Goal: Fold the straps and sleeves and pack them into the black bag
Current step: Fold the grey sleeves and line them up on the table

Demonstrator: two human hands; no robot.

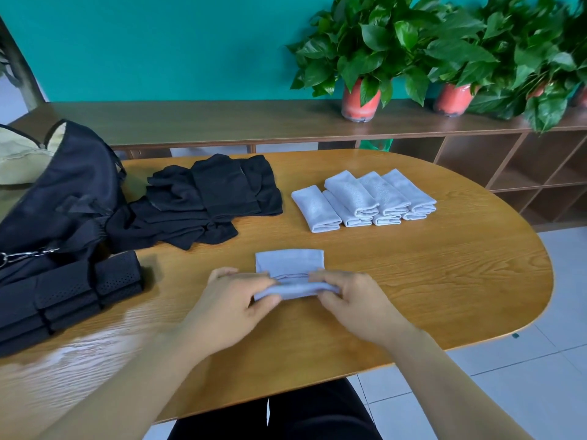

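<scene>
Hands: left hand (232, 300) and right hand (352, 296) are both pinching the near fold of the grey sleeve (290, 274), fingers curled closed on the cloth, one at each end, likely so the fold is turning over evenly.
Sleeve in hand: lying flat on the table (413, 281) between the two hands; far half is resting flat beyond the fingertips.
Beyond right hand: folded grey sleeves (365, 198) are sitting in overlapping rows, apparently finished and waiting for packing.
Beyond left hand: black sleeves (206, 198) are lying in a loose heap, seemingly not yet folded.
Left of left hand: folded black straps (63, 300) are stacked near the table edge, just beside the black bag (63, 192).
Bag: slumping, mouth facing away; its contents are not showing.
Hard to make out: fingertips under the fold are hiding; bag and straps are cut off at the frame's left edge.
</scene>
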